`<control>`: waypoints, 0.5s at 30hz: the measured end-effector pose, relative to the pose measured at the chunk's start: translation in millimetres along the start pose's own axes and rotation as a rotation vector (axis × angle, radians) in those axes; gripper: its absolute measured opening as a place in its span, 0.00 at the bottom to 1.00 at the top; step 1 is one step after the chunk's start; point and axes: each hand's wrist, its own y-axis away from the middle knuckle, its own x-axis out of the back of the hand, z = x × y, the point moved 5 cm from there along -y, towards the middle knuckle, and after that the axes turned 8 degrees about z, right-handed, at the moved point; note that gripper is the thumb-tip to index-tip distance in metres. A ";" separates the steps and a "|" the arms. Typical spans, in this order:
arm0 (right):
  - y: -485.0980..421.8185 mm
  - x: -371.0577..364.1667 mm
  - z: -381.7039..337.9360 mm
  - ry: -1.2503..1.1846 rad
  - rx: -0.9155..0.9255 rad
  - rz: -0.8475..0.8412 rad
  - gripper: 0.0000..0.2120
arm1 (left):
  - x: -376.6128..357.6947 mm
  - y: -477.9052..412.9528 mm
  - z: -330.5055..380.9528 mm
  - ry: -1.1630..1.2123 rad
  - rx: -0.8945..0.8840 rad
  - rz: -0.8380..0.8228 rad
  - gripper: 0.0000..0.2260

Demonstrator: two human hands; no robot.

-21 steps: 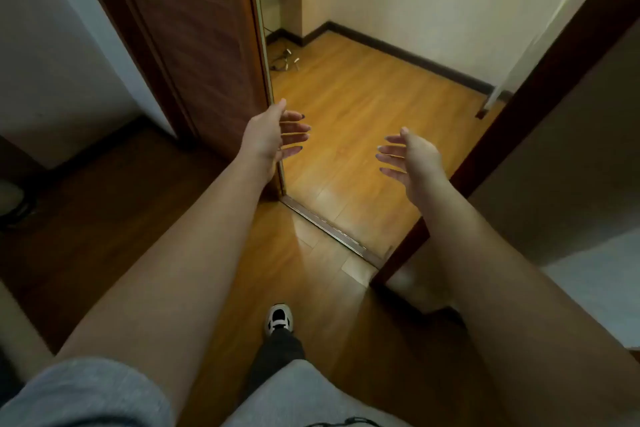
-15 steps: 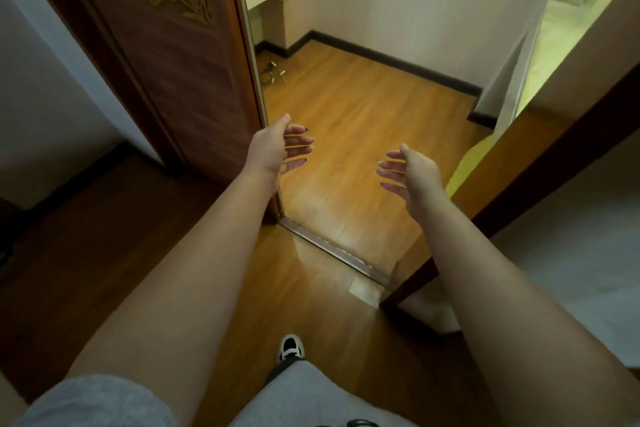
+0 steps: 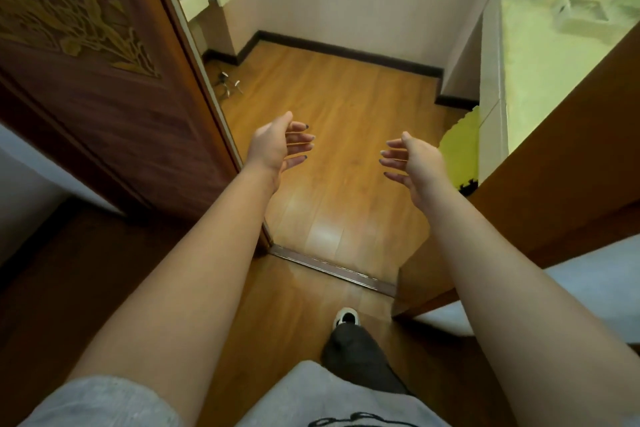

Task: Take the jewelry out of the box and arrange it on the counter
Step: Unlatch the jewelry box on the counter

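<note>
Jewelry isn't visible yet; a pale box-like shape (image 3: 581, 15) on the pale yellow-lit tabletop (image 3: 540, 62) at two o'clock, newly in view as I step forward, may hold it. My left hand (image 3: 273, 149) and right hand (image 3: 415, 166) are open, fingers loosely spread, both hands empty

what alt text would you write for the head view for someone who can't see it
Two bare arms reach forward toward an open doorway, the left hand and right hand open, empty, palms facing each other above a wood floor. A carved wooden door stands to the left; a pale counter shows at the upper right.
</note>
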 end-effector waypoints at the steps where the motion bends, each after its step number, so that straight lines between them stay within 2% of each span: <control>1: -8.8 -2.7 -2.6 -0.005 0.004 0.003 0.15 | -3.7 -10.2 1.0 -0.006 0.000 -0.006 0.15; 10: -101.1 -21.7 -23.5 -0.033 0.008 0.074 0.15 | -55.0 -112.0 11.8 -0.033 0.035 -0.066 0.15; 15: -166.9 -29.6 -54.4 -0.041 0.001 0.140 0.15 | -108.4 -180.5 44.3 -0.052 0.038 -0.113 0.16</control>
